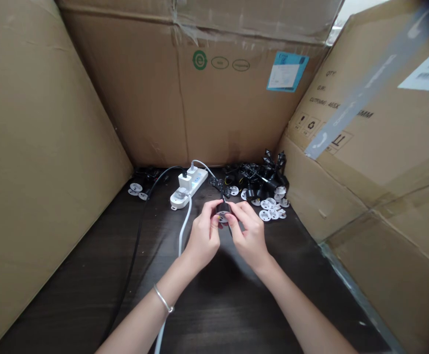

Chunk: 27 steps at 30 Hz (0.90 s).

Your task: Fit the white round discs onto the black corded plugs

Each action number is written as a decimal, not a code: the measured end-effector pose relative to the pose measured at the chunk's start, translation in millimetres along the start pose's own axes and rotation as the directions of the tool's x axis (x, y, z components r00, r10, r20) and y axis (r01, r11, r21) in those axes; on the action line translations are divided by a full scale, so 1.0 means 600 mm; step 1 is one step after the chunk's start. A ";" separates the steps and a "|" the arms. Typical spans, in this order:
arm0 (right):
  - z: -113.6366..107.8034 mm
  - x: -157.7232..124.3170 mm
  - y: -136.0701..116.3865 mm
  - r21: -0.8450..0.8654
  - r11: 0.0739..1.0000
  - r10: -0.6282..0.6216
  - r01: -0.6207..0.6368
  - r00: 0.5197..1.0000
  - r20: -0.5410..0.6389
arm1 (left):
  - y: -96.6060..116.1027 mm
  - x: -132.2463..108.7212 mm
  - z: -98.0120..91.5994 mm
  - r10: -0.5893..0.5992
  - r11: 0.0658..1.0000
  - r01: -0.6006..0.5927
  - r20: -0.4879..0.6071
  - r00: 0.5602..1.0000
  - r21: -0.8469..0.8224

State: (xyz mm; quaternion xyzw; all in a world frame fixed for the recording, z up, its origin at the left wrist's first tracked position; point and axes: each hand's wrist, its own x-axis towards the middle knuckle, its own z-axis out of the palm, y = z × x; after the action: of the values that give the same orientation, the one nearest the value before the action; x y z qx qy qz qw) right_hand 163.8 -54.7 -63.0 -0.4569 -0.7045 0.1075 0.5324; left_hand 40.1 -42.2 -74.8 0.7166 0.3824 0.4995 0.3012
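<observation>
Both hands meet over the middle of the dark table, around a small black cylindrical housing with a white round disc (222, 215) on the side facing me. My left hand (205, 231) grips it from the left, thumb against the disc. From the right, my right hand (249, 233) closes on the same piece, its thumb also at the disc's edge. A thin dark strip shows beneath the right thumb; I cannot make out what it is. Just beyond the fingertips lies a bunched black cable (219, 187), which seems to run to the housing.
A white power strip (195, 188) with plugged-in adapters stands behind my left hand; its white cord (185, 226) runs toward me. Black housings (262, 184) and white discs (272, 211) pile at the back right, more discs (136, 188) at the left. Cardboard boxes (232, 118) wall three sides.
</observation>
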 end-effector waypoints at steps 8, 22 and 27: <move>-0.015 0.011 0.008 -0.006 1.000 0.010 -0.010 1.000 0.012 | 0.005 0.017 -0.025 -0.038 0.999 0.032 0.150 0.988 0.038; -0.024 0.019 0.009 0.230 0.967 0.078 -0.109 0.988 0.136 | 0.012 0.027 -0.037 -0.193 0.914 0.253 0.208 0.959 -0.318; -0.019 0.018 0.013 0.230 0.958 0.133 -0.174 0.974 0.181 | -0.001 0.027 -0.031 -0.175 0.955 0.205 0.152 0.973 -0.213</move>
State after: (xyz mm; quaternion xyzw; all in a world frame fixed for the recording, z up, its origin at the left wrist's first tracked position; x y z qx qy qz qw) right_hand 177.4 -45.7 -56.4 -0.4309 -0.6895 0.2718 0.5148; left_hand 25.5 -27.3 -61.6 0.6687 0.3692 0.4603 0.4524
